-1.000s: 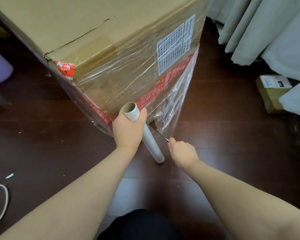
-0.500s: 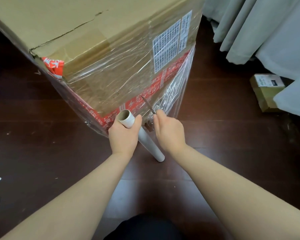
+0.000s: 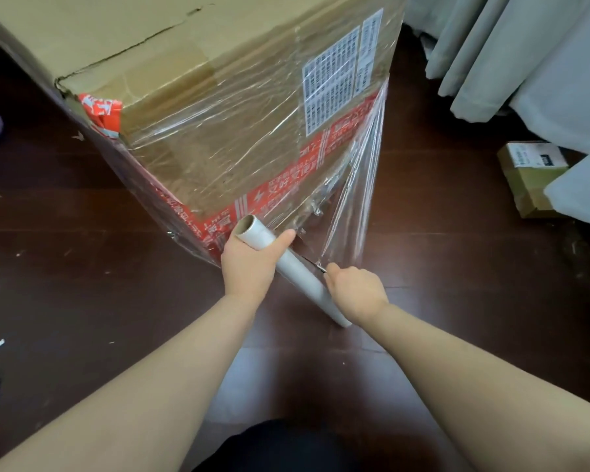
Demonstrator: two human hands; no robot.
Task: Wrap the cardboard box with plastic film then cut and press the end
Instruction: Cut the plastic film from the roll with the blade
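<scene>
Film roll (image 3: 295,267) before the cardboard box (image 3: 218,97), small carton (image 3: 528,175) far right.

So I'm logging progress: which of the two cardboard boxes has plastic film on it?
The big box banded with red tape: film clings round its sides. The small box by the curtain is bare.

A lived-in home room: dark wood-plank floor (image 3: 82,284), pale grey curtains (image 3: 491,56) hanging to it well beyond the right hand (image 3: 356,291), a small labelled parcel (image 3: 525,185) on the floor to that hand's right.
</scene>
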